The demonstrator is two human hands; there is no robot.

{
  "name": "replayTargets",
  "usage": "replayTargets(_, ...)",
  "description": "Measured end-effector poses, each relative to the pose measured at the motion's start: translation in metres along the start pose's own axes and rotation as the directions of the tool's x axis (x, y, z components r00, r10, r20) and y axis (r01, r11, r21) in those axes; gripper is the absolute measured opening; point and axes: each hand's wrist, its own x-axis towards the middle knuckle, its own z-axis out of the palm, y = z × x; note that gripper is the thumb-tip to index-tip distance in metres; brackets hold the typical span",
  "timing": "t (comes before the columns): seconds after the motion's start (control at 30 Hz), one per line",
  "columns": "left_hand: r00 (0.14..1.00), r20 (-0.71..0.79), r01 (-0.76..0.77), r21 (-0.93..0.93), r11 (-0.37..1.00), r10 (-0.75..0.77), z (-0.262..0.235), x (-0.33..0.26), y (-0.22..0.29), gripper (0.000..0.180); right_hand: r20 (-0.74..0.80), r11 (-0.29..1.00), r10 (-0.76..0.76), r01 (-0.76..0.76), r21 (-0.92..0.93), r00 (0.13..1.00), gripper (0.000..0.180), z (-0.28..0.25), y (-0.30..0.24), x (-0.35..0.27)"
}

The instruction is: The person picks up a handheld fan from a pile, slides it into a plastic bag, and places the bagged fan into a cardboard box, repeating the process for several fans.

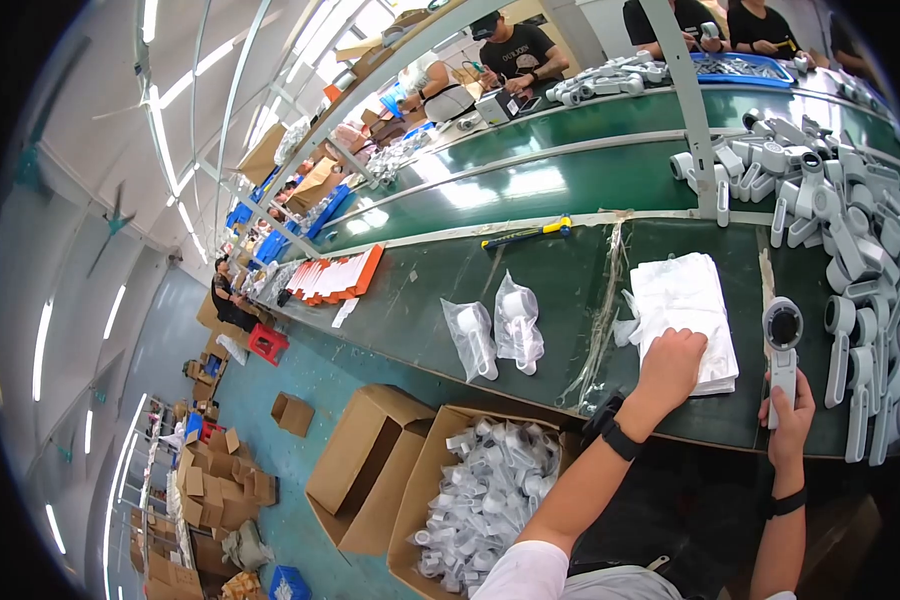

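My right hand [792, 408] is wrapped round the handle of a white handheld device [783, 362] with a round head and a dark ring, held upright over the table edge. To its left lies a stack of white plastic bags [685, 290]. My left hand [673, 370] is on the stack's lower half, fingers curled and pinching at the top bag; the fingertips are partly hidden. Two white devices sealed in clear bags, one bagged device [470, 340] and another bagged device [518, 322], lie further left.
A large heap of unbagged white devices [840, 220] covers the right side. Below the table edge stands a cardboard box [410, 520] full of bagged devices, beside another open box [360, 470]. A yellow-and-black tool [527, 232] lies near the rail. A metal post [692, 110] rises beyond; co-workers stand across the belt.
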Motion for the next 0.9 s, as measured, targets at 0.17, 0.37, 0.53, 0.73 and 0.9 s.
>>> replayTargets(0.17,0.991,-0.137,-0.013,-0.139,0.990,-0.007,-0.009,0.002,-0.003,0.013,-0.006,1.000,0.007,-0.007,0.007,1.000,0.041,-0.001,0.002,0.001)
replayTargets(0.37,0.995,-0.103,-0.002,-0.125,0.992,-0.011,-0.018,0.002,0.009,0.016,-0.008,1.000,0.006,-0.006,0.016,1.000,0.041,-0.001,0.002,0.001)
replayTargets(0.53,0.997,-0.082,-0.021,-0.116,0.993,0.012,-0.015,-0.003,-0.001,0.019,-0.005,1.000,0.017,-0.017,0.003,1.000,0.041,-0.001,0.004,0.001)
replayTargets(0.73,0.999,-0.040,0.004,-0.030,1.000,-0.005,-0.010,-0.002,-0.004,0.015,-0.027,1.000,0.003,-0.003,-0.009,1.000,0.040,-0.002,0.003,0.000)
replayTargets(0.9,0.998,-0.039,-0.046,0.040,0.998,0.048,-0.014,-0.006,0.006,0.009,-0.005,1.000,-0.012,0.012,-0.022,1.000,0.042,-0.005,0.006,0.002)
